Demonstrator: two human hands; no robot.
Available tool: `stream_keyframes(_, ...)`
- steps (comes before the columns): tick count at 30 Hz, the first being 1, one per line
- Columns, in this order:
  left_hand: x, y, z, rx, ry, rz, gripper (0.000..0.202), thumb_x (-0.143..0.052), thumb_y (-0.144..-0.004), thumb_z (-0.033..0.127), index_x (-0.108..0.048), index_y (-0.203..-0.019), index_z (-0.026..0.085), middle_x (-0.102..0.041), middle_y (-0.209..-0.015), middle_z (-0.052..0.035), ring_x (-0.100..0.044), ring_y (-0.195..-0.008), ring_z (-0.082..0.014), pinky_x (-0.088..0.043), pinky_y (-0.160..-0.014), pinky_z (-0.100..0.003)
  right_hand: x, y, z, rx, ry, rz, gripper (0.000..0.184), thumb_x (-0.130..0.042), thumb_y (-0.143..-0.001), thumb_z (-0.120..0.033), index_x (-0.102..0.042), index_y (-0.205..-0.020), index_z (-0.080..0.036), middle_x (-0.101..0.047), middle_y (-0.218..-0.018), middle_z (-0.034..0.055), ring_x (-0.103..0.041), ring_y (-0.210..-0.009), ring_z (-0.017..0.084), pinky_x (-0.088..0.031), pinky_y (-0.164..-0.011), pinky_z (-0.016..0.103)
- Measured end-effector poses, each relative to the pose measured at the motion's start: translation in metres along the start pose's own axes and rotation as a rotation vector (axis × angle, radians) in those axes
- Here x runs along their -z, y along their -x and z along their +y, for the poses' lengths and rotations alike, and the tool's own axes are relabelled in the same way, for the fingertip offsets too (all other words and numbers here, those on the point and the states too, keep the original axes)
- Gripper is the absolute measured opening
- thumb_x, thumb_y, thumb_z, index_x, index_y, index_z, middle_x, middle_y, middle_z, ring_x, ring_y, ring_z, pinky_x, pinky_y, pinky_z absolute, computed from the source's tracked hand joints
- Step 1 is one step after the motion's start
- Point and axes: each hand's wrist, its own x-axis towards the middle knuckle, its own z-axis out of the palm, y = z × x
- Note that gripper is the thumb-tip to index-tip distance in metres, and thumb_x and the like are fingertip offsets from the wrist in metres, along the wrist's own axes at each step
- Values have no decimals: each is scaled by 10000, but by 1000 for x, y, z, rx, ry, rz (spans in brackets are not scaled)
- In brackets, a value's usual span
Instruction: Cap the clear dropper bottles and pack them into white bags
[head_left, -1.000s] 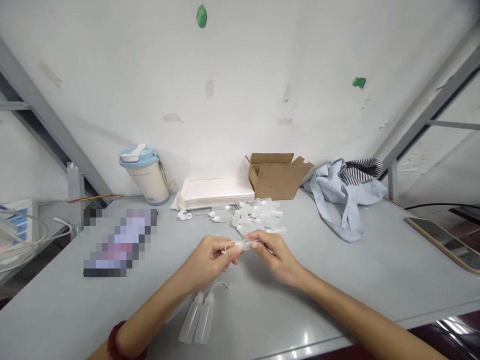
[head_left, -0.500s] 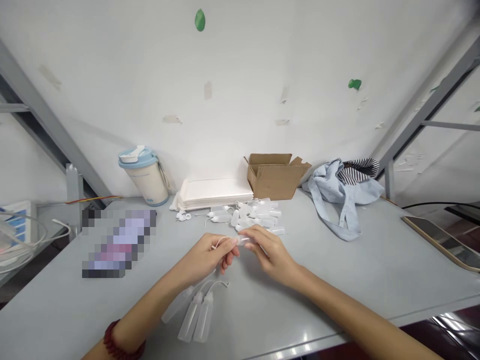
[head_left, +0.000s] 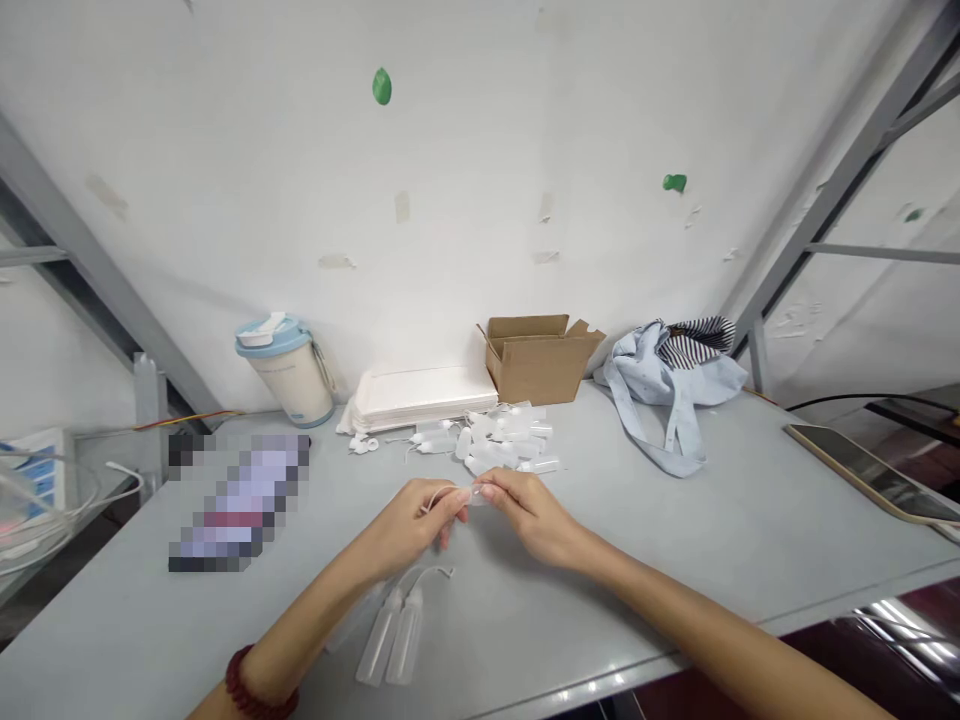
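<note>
Above the grey table (head_left: 675, 560) both hands meet on one small clear plastic bottle (head_left: 474, 493). My left hand (head_left: 409, 522) pinches its white cap end, where a thin cord loops. My right hand (head_left: 529, 512) has its fingers closed round the bottle's body. Below the left forearm lie finished clear bottles with white caps (head_left: 394, 635), side by side. A pile of several more clear bottles (head_left: 499, 445) sits just beyond the hands. Loose white caps (head_left: 362, 443) lie left of that pile.
Along the wall stand a lidded blue-and-cream cup (head_left: 286, 368), a stack of white trays (head_left: 420, 396), an open cardboard box (head_left: 536, 358) and a light blue cloth bag (head_left: 664, 385). A blurred-out object (head_left: 236, 500) lies at left. A flat tablet (head_left: 870, 478) rests at far right.
The view has shifted slightly, so everything sits a little lower and further left. Both hands stay closed on the small bottle, with small finger movements at its cap end.
</note>
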Motion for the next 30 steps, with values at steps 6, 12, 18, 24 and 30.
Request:
stream_keyframes(6, -7, -1, -1, -102, -247, 33, 394, -337, -915, 401, -467, -623, 171, -455, -564, 32, -414, -515, -111, -305, -503, -225, 4, -4, 7, -217, -308, -33, 455, -447, -851, -547, -360, -587, -186, -304, -571, -53, -276, -526, 90, -231, -502, 232)
stream_keyframes(12, -2, -4, -4, -243, -435, 115, 294, -387, -903, 325, -457, -658, 180, -485, -634, 22, -432, -569, -122, -339, -541, -230, 6, -6, 9, -366, -510, -39, 460, -492, -805, -574, -318, -596, -204, -279, -540, -74, -184, -454, 63, -179, -409, 209)
stream_keyframes(18, 50, -9, -37, -151, -682, 453, 231, -398, -883, 288, -600, -863, 177, -657, -840, -52, -580, -770, -197, -460, -695, -294, 17, -12, 13, -249, -459, 166, 342, -498, -822, -482, -533, -724, -156, -491, -687, -2, -393, -520, 85, -386, -452, 222)
stream_keyframes(24, 90, -10, -81, -90, -808, 558, 296, -370, -810, 181, -629, -940, 120, -654, -1008, -167, -524, -991, -326, -394, -872, -492, 30, -18, 30, -152, -168, 391, 324, -477, -829, -389, -588, -1022, -155, -601, -898, 58, -523, -626, 123, -481, -528, 257)
stream_keyframes(30, 89, -17, -93, -121, -828, 485, 308, -397, -792, 168, -657, -953, 132, -685, -1039, -127, -551, -982, -291, -412, -896, -454, 29, -21, 48, -79, 111, 589, 303, -478, -818, -338, -562, -1049, -162, -625, -1007, 96, -572, -712, 170, -506, -536, 288)
